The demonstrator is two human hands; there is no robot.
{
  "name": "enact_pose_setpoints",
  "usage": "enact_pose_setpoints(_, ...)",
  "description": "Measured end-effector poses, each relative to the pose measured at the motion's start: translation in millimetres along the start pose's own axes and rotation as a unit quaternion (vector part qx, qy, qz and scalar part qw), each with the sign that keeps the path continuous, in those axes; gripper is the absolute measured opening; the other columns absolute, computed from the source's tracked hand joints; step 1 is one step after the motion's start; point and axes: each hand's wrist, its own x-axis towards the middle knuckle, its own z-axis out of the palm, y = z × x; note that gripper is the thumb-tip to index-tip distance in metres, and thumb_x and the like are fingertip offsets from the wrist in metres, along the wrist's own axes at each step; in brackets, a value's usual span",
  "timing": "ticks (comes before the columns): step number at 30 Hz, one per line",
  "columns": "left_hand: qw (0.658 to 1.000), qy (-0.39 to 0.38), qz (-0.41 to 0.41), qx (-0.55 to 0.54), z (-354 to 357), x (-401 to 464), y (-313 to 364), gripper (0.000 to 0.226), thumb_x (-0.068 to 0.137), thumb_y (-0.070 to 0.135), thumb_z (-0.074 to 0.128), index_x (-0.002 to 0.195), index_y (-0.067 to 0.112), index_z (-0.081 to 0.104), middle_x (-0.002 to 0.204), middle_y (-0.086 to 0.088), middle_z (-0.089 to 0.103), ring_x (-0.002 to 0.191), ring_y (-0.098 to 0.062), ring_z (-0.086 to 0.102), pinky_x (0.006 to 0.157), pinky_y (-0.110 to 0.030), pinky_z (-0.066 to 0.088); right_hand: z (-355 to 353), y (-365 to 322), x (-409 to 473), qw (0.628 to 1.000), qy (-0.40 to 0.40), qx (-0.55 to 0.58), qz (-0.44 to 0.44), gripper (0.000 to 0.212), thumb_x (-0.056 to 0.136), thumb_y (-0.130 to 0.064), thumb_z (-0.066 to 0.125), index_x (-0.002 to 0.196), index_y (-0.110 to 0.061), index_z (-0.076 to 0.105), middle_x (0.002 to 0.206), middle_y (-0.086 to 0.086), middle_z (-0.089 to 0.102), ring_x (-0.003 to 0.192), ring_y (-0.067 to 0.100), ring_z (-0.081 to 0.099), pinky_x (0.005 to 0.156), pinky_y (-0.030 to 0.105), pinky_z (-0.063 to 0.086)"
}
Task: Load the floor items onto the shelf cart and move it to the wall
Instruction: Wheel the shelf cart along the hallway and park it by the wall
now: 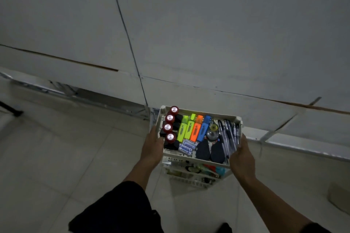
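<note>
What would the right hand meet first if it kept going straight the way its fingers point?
The right hand grips the cart's top tray at its right rim, fingers pointing forward along it. Straight on, it would probably reach the wall first; depth is unclear.

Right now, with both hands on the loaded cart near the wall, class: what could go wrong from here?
1. The top tray is packed; the pens lean at its right edge and could spill if the cart bumps the wall.
2. The left hand and right hand grip only the top rim, so a hard push might tip the shelf cart.
</note>
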Motion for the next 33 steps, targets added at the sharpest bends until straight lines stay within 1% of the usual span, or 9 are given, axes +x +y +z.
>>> enact_pose_setpoints(3, 0.999, 0.030, -0.015, -0.031, 6.4, 4.6, 1.2, 0.051, 0.076, 0.027, 0.042, 0.125, 0.036, 0.050, 0.125, -0.003, 0.061, 0.115, -0.027, 0.058, 0.099, -0.050, 0.049, -7.7, -18.0, 34.0, 0.997, -0.048, 0.016, -0.053, 0.044, 0.095, -0.025, 0.048, 0.138, -0.027, 0.038, 0.115, 0.012, 0.066, 0.094, 0.034, 0.064, 0.078, 0.036, 0.047)
enact_pose_setpoints(6, 0.998, 0.037, -0.021, -0.036, 16.4, 3.7, 8.9, 0.052, 0.086, 0.023, 0.041, 0.137, 0.032, 0.043, 0.136, 0.006, 0.051, 0.125, -0.017, 0.048, 0.105, -0.038, 0.039, -12.7, -29.3, 62.8, 0.994, -0.079, 0.015, -0.074, 0.046, 0.095, -0.012, 0.046, 0.141, -0.019, 0.039, 0.123, 0.017, 0.063, 0.105, 0.038, 0.061, 0.085, 0.040, 0.046)
enact_pose_setpoints(9, 0.997, 0.054, -0.048, -0.025, 28.5, 10.6, 4.8, 0.066, 0.080, 0.037, 0.039, 0.146, 0.033, 0.033, 0.151, 0.001, 0.042, 0.138, -0.021, 0.039, 0.113, -0.049, 0.035, -13.5, -26.9, 87.5, 0.994, -0.094, -0.008, -0.062, 0.055, 0.095, -0.007, 0.043, 0.147, -0.018, 0.031, 0.128, 0.020, 0.060, 0.108, 0.038, 0.060, 0.090, 0.040, 0.046)
enact_pose_setpoints(12, 0.997, 0.053, -0.059, -0.024, 33.4, 18.9, 8.5, 0.063, 0.084, 0.037, 0.046, 0.145, 0.035, 0.034, 0.149, 0.000, 0.044, 0.136, -0.023, 0.043, 0.111, -0.050, 0.039, -12.6, -21.4, 94.6, 0.994, -0.095, 0.011, -0.058, 0.053, 0.095, -0.011, 0.043, 0.145, -0.024, 0.034, 0.125, 0.013, 0.063, 0.106, 0.034, 0.062, 0.088, 0.037, 0.047)
enact_pose_setpoints(16, 0.988, 0.029, -0.063, -0.137, 33.2, 17.4, 42.2, 0.050, 0.084, 0.017, 0.048, 0.134, 0.024, 0.047, 0.127, -0.002, 0.056, 0.118, -0.025, 0.053, 0.090, -0.037, 0.046, -10.7, -16.8, 94.3, 0.996, -0.068, 0.036, -0.036, 0.047, 0.096, -0.022, 0.047, 0.139, -0.035, 0.036, 0.114, 0.006, 0.068, 0.092, 0.028, 0.065, 0.076, 0.033, 0.049)
enact_pose_setpoints(20, 0.986, 0.010, -0.056, -0.155, 29.9, 33.1, 57.4, 0.057, 0.068, 0.024, 0.046, 0.125, 0.028, 0.051, 0.110, 0.008, 0.060, 0.102, -0.013, 0.058, 0.076, -0.031, 0.046, -8.7, -16.3, 96.7, 0.997, -0.043, 0.055, -0.014, 0.051, 0.096, -0.014, 0.046, 0.142, -0.034, 0.036, 0.106, 0.004, 0.067, 0.084, 0.026, 0.063, 0.073, 0.029, 0.045)
enact_pose_setpoints(24, 0.988, -0.038, -0.039, -0.145, 22.5, 67.4, 82.6, 0.041, 0.080, 0.018, 0.046, 0.118, 0.030, 0.057, 0.108, 0.004, 0.066, 0.101, -0.015, 0.061, 0.075, -0.031, 0.047, 1.0, -17.4, 94.5, 0.997, 0.010, 0.062, 0.040, 0.059, 0.094, -0.004, 0.039, 0.146, -0.030, 0.031, 0.099, 0.013, 0.067, 0.071, 0.024, 0.055, 0.067, 0.031, 0.043)
enact_pose_setpoints(30, 0.988, -0.127, -0.010, -0.084, 14.3, 156.4, 94.0, 0.064, 0.061, 0.011, 0.043, 0.119, 0.027, 0.061, 0.112, -0.006, 0.070, 0.107, -0.029, 0.065, 0.095, -0.053, 0.051, 26.4, -35.5, 80.1, 0.981, 0.098, 0.102, 0.132, 0.062, 0.093, -0.003, 0.040, 0.147, -0.032, 0.028, 0.107, 0.020, 0.065, 0.081, 0.033, 0.060, 0.075, 0.042, 0.052)
enact_pose_setpoints(33, 0.984, -0.169, 0.006, -0.056, 15.8, 191.5, 108.2, 0.042, 0.074, 0.012, 0.047, 0.107, 0.031, 0.064, 0.100, -0.004, 0.072, 0.092, -0.025, 0.068, 0.083, -0.047, 0.056, 47.5, -45.6, 77.1, 0.967, 0.137, 0.106, 0.189, 0.068, 0.092, -0.001, 0.039, 0.149, -0.033, 0.022, 0.122, 0.022, 0.061, 0.087, 0.039, 0.063, 0.075, 0.043, 0.052)
